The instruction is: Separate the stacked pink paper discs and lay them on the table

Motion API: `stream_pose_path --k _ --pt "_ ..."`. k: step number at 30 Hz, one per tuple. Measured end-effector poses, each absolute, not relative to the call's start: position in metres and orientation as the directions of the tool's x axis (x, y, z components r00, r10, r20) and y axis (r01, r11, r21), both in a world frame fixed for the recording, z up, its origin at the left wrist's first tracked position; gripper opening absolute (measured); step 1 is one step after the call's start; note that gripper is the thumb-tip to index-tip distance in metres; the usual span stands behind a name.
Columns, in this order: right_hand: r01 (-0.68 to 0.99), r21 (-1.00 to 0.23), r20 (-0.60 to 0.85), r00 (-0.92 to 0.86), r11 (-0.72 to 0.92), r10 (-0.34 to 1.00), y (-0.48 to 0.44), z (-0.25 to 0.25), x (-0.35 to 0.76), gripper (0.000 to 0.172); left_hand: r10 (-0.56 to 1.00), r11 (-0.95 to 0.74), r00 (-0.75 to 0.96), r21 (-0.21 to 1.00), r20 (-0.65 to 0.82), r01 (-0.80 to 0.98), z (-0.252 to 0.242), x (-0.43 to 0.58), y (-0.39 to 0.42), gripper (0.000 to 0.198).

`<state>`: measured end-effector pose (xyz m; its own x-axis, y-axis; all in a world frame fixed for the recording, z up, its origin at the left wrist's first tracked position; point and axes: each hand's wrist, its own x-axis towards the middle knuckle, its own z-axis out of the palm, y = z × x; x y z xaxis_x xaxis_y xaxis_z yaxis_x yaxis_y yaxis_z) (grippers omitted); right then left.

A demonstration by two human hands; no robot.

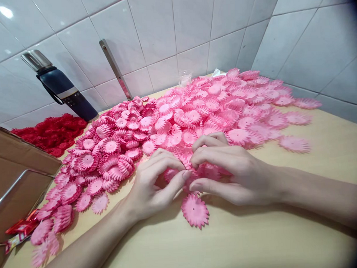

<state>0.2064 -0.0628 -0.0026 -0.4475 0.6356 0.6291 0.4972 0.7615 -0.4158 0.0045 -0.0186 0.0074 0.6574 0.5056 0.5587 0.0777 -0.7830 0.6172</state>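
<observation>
My left hand (157, 185) is closed, its thumb and index finger pinching the edge of a pink scalloped flower petal disc (187, 160). Facing it, my right hand (235, 173) has its fingers curled at the same disc, the index fingertip close to the left one and the thumb a little below. The fingers hide much of that disc. Just under both hands a single pink petal disc (195, 211) lies flat on the table, a small dark hole at its centre. Behind the hands spreads a large heap of pink petal discs (206, 105), some of them stacked.
A pile of red petal pieces (54, 132) lies at the left, beside a dark blue thermos (68, 89). A cardboard box (18, 167) and red wrappers (23, 227) sit at the left edge. A metal strip (114, 68) leans on the tiled wall (192, 24). The table (258, 240) is pale.
</observation>
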Motion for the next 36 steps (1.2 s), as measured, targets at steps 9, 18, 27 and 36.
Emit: stream_pose_path --k 9,18,27,36 --pt "0.516 -0.411 0.675 -0.382 0.752 0.631 -0.062 -0.002 0.204 0.008 0.532 -0.780 0.633 0.616 0.562 0.109 0.009 0.006 -0.020 0.006" --pt "0.514 -0.599 0.688 -0.063 0.614 0.723 -0.061 0.000 0.204 0.013 0.607 -0.752 0.513 0.648 0.607 0.123 0.007 0.003 -0.020 0.011" --pt "0.482 -0.575 0.733 -0.056 0.661 0.678 -0.064 0.000 0.199 0.014 0.669 -0.728 0.336 0.674 0.662 0.122 0.002 0.006 -0.023 0.017" --pt "0.490 -0.537 0.735 -0.128 0.687 0.666 -0.060 -0.002 0.202 0.010 0.654 -0.725 0.367 0.686 0.662 0.056 0.000 0.003 -0.018 0.022"
